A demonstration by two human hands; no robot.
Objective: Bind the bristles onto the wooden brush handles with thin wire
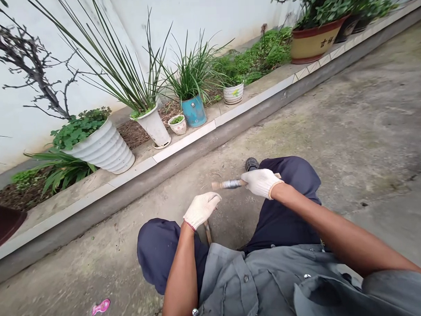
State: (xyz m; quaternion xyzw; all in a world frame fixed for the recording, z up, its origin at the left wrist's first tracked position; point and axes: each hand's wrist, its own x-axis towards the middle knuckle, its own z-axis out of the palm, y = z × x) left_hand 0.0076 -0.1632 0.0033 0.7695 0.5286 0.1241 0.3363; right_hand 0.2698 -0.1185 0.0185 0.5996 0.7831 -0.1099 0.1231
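My right hand [261, 183], in a white knit glove, is wrapped round a wooden stick wound with silvery wire [231, 184]. The stick lies roughly level, and one end sticks out past each side of the fist. To the left and slightly lower, my left hand [202, 209], gloved alike, has its fingers pinched together near the stick's left end. Whatever the pinch holds is too small or hidden to name. Below that hand, between the knees, part of a thin wooden piece [208, 232] shows; the rest is hidden.
Along the white wall runs a raised bed with a tiled edge [182, 145]. On it stand a ribbed white pot [106, 148], a tall white pot [156, 127], a blue pot [194, 112] and a yellow pot [313, 44]. A pink scrap [101, 307] lies on the concrete.
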